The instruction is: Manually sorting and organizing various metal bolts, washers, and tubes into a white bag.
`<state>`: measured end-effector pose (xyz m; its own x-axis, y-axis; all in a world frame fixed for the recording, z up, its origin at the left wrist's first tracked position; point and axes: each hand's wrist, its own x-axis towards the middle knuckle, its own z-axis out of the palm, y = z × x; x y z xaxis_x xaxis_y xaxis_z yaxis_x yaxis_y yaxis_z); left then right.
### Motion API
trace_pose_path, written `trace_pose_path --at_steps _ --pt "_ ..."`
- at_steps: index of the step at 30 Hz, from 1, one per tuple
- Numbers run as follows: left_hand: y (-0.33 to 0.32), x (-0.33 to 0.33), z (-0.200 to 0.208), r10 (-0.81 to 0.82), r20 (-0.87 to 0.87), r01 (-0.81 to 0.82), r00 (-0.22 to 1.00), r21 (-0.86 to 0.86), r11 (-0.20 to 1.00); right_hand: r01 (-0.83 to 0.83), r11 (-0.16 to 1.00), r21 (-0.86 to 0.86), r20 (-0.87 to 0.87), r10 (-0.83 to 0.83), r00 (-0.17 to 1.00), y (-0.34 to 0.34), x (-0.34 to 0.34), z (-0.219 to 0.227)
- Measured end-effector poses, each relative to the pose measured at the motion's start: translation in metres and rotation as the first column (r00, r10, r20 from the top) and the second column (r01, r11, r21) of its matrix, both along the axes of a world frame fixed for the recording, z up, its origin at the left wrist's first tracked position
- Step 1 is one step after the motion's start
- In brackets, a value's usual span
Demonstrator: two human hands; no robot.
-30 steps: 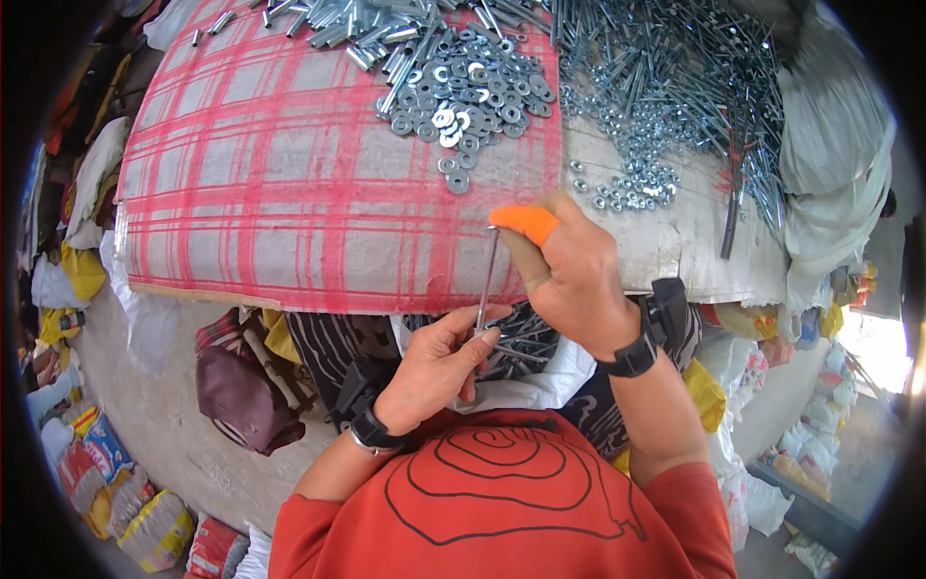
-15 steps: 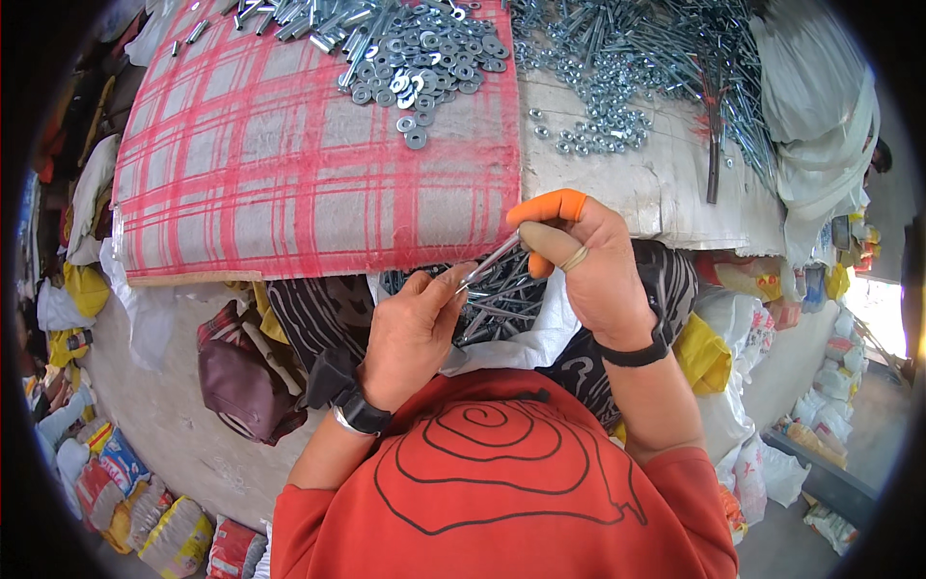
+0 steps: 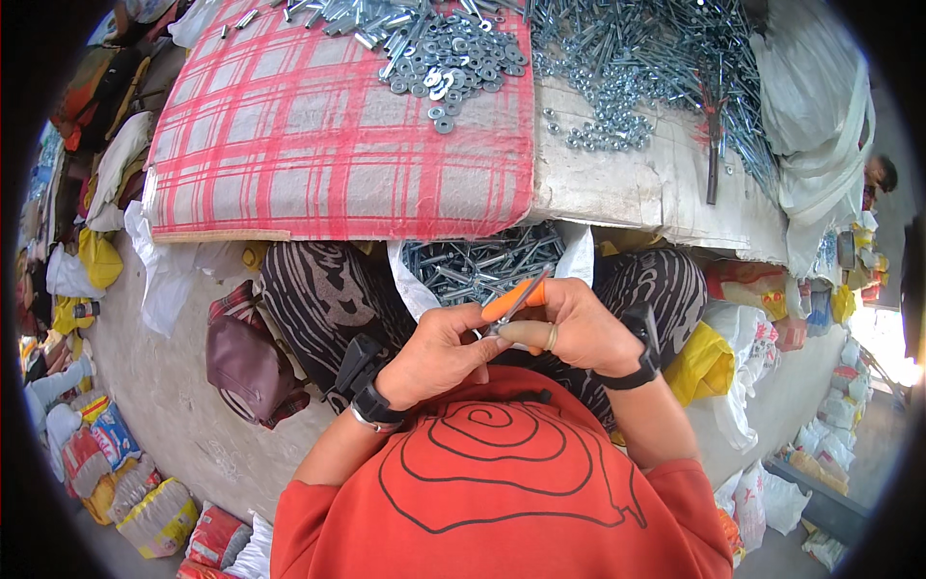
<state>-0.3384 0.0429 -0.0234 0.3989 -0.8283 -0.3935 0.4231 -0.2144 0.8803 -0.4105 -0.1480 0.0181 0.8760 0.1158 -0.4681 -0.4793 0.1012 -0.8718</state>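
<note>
Close in front of my red shirt, my two hands meet around a slim metal bolt [image 3: 533,288] that slants up to the right. My right hand [image 3: 590,333] pinches it between an index finger in an orange finger cot [image 3: 512,300] and a thumb in a beige finger cot [image 3: 529,335]. At the bolt's lower end the fingers of my left hand [image 3: 434,352] are closed on it; the fingertips partly hide that end. Just beyond my hands, an open white sack [image 3: 577,256] between my knees holds many metal bolts [image 3: 473,262].
Ahead stands a table with a red-checked cloth [image 3: 338,174], bearing piled washers [image 3: 463,63] and metal sleeves. Nuts [image 3: 612,125] and long rods [image 3: 714,58] lie on its pale right half. A maroon bag [image 3: 246,367] sits at left; stuffed packages [image 3: 169,516] line the floor.
Both hands have drawn down toward my shirt and come together, bringing the bolt with them. More of the bolt-filled sack now shows. The view has shifted slightly.
</note>
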Motion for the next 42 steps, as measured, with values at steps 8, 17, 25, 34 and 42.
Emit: trace_pose_path --at_steps 8,17,25,34,42 --pt "0.002 -0.005 -0.004 0.123 -0.009 -0.123 0.992 -0.113 0.986 0.149 0.947 -0.285 0.187 -0.097 0.978 0.010 0.003 -0.016" --pt "-0.001 0.007 0.011 0.302 -0.048 -0.300 0.952 0.050 0.953 0.563 0.274 -0.780 0.595 0.048 0.802 -0.074 0.087 -0.016" --pt "-0.010 0.004 -0.026 0.169 -0.109 -0.171 0.980 -0.017 0.985 0.578 0.193 -0.793 0.594 0.034 0.804 -0.089 0.082 -0.039" --pt "-0.008 0.015 -0.026 0.115 0.044 -0.113 0.992 -0.057 0.992 0.378 0.925 0.028 0.239 -0.374 0.896 -0.045 0.041 0.008" --pt "0.000 0.012 -0.020 0.075 0.260 -0.059 0.963 -0.069 0.996 0.438 0.898 0.038 0.260 -0.432 0.863 -0.043 0.022 0.007"
